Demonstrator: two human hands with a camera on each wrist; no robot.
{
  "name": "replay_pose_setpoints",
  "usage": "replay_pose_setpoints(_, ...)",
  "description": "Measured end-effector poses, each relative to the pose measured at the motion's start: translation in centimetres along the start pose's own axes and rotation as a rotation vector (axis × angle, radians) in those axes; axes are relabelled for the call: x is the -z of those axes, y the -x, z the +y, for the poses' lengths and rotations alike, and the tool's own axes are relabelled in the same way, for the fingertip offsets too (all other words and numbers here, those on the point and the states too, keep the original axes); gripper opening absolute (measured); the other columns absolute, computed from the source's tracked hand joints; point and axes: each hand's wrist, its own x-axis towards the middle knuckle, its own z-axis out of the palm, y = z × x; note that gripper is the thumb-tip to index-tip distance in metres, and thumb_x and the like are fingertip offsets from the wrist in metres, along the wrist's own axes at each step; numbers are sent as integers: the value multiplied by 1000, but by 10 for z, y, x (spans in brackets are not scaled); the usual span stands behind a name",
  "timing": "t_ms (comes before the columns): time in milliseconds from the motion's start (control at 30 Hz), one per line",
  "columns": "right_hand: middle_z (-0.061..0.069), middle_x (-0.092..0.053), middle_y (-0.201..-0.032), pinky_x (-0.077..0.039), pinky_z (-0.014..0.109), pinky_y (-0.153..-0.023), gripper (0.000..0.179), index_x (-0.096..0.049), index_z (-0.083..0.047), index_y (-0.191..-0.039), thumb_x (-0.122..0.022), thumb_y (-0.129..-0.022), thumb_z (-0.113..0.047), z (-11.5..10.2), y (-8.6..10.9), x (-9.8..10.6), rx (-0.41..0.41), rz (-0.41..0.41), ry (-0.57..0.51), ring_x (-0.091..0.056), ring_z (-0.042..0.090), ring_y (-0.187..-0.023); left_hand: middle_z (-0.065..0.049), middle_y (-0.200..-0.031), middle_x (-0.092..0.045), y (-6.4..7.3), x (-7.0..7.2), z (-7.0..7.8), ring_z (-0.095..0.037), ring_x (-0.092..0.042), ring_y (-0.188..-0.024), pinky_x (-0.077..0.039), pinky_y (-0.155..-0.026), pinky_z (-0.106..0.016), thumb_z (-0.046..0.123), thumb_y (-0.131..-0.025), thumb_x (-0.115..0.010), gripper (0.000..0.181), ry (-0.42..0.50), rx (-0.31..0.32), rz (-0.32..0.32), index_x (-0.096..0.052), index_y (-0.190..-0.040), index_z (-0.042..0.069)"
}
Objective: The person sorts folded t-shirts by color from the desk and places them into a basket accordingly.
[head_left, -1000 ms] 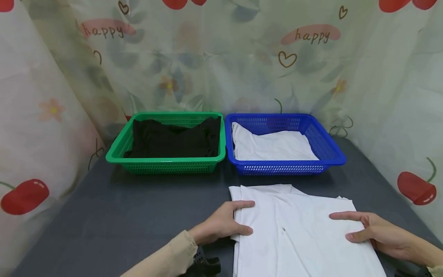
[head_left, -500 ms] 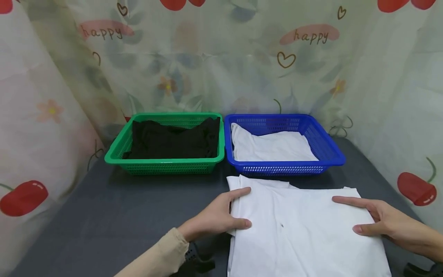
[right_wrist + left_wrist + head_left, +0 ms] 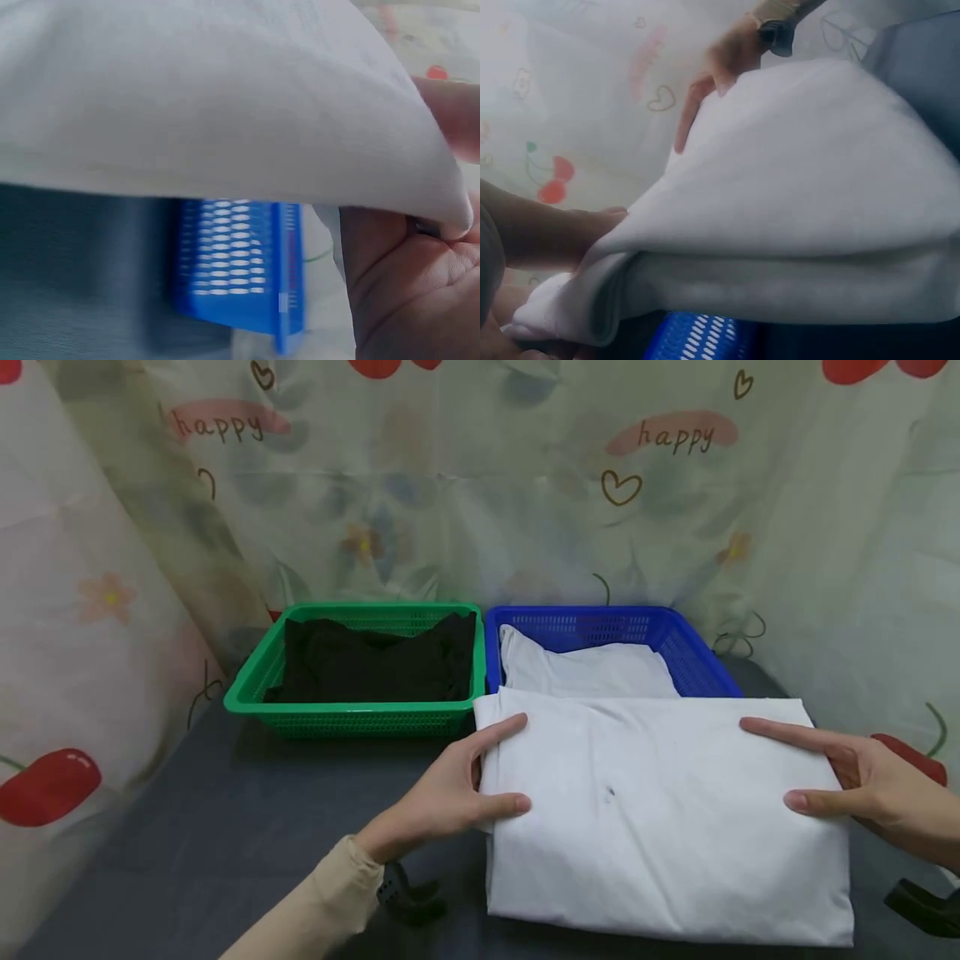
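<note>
A folded white cloth garment (image 3: 660, 827) hangs above the table between both hands, its near edge off the surface. My left hand (image 3: 442, 793) grips its left side, thumb and index finger on top and the other fingers hidden beneath. On the opposite side my right hand (image 3: 862, 772) holds it the same way; in the right wrist view the fabric's edge sits against the palm. The garment's far edge overlaps the front of the blue basket (image 3: 705, 652) in the head view. Inside that basket lies another folded white garment (image 3: 592, 668).
A green basket (image 3: 360, 710) with a folded black garment (image 3: 375, 660) stands left of the blue one, rims side by side. Both rest on a dark grey table (image 3: 187, 843). A patterned curtain (image 3: 450, 510) encloses the back and sides.
Both hands have lifted the white garment off the table and carried it forward toward the blue basket, whose front it now hides. The baskets have not moved.
</note>
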Motion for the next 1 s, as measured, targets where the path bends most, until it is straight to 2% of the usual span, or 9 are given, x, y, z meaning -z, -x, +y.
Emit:
replay_pose_setpoints(100,3,-19,-158,-55,37,-83,71,-32,-22,-156,-62,-95,1,-11,-9,6,82,10,-9,-45,3,-125,-2,-154,-31,-7,6,4,-21,-46,-125,-49,-93,-35,11,-86,-78,84,-47,-27,35,-31,-155,18)
replay_pose_setpoints(233,2,-20,-159,-55,36,-83,72,-33,-22,-155,-63,-94,2,-23,-22,11,129,28,-6,-45,5,-126,-4,-152,-33,-18,16,9,-22,-49,-122,-52,-89,-36,9,-86,-78,85,-73,-43,64,-30,-156,17)
replay_pose_setpoints(467,7,-20,-158,-54,31,-84,71,-33,-23,-155,-62,-95,1,-33,-46,25,134,72,-28,-43,5,-127,-2,-153,-32,-43,37,13,-20,-48,-123,-51,-89,-36,10,-87,-77,85,-131,-62,61,-28,-156,17)
replay_pose_setpoints(633,10,-20,-157,-52,25,-85,69,-34,-20,-155,-62,-96,1,-37,-69,39,145,80,-61,-42,6,-127,0,-156,-29,-69,53,16,-17,-44,-128,-49,-93,-35,12,-87,-78,86,-191,-42,69,-28,-156,18)
replay_pose_setpoints(800,9,-17,-158,-50,21,-85,66,-32,-15,-155,-57,-97,5,-37,-89,54,179,39,-137,-42,9,-127,2,-158,-24,-97,68,22,-16,-37,-135,-46,-97,-35,14,-87,-78,87,-243,-6,71,-27,-157,19)
replay_pose_setpoints(900,8,-17,-158,-50,21,-85,67,-32,-15,-155,-57,-97,6,-39,-103,64,166,38,-206,-45,10,-124,-1,-157,-25,-116,77,23,-17,-37,-135,-46,-96,-36,14,-86,-78,88,-264,11,85,-26,-157,19)
replay_pose_setpoints(1000,5,-15,-160,-50,21,-84,70,-31,-15,-156,-59,-96,6,-42,-121,73,141,76,-259,-44,12,-125,-3,-157,-26,-137,83,21,-19,-38,-134,-47,-96,-37,13,-86,-79,89,-251,40,116,-26,-157,19)
